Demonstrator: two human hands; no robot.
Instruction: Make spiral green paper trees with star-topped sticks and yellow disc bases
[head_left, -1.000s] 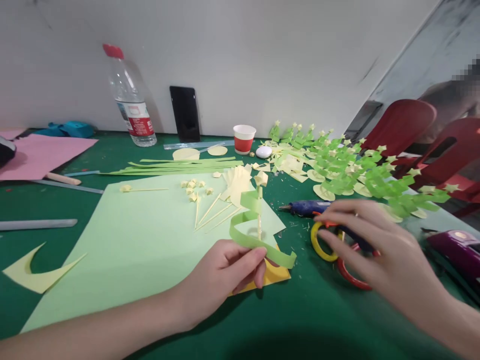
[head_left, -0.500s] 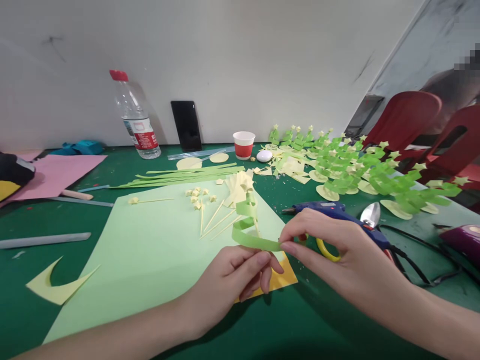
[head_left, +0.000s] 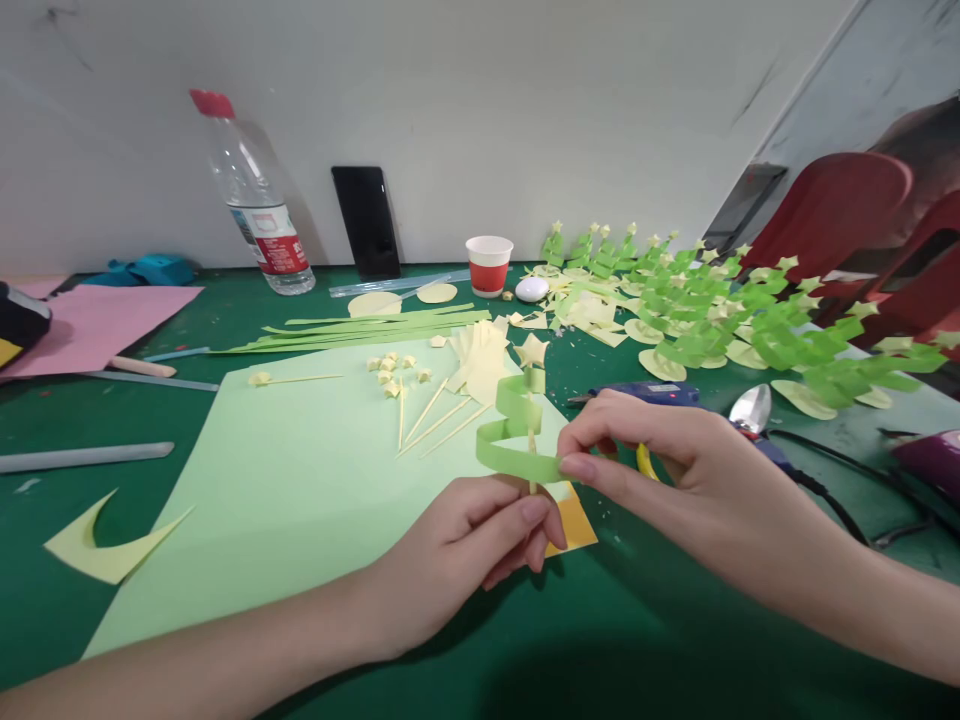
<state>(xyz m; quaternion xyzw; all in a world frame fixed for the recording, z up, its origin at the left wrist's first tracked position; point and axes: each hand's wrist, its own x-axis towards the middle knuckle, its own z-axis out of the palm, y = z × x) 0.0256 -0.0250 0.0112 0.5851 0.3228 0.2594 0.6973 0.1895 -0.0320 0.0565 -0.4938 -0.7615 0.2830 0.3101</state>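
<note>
A: Where is the paper strip now?
B: The green paper strip (head_left: 517,461) is a little right of the centre of the frame. It winds in loose turns around a thin stick (head_left: 532,440), which stands nearly upright and carries a pale yellow star (head_left: 532,351) on its top.
A: And what does each hand do?
B: The left hand (head_left: 487,530), at the lower centre, pinches the lower end of the stick between thumb and fingers. The right hand (head_left: 652,455), right of the centre, pinches the free end of the strip between thumb and forefinger.
A: Which things are close to them?
B: Behind the right hand lies a blue glue gun (head_left: 652,393), partly covered by it. Under and beside the left hand there is a light green sheet (head_left: 300,480), on which small stars (head_left: 390,370) and several bare sticks (head_left: 435,432) lie.
A: What stands in the right upper part?
B: Many green paper spirals (head_left: 720,320) with stars on top, in a dense group.
</note>
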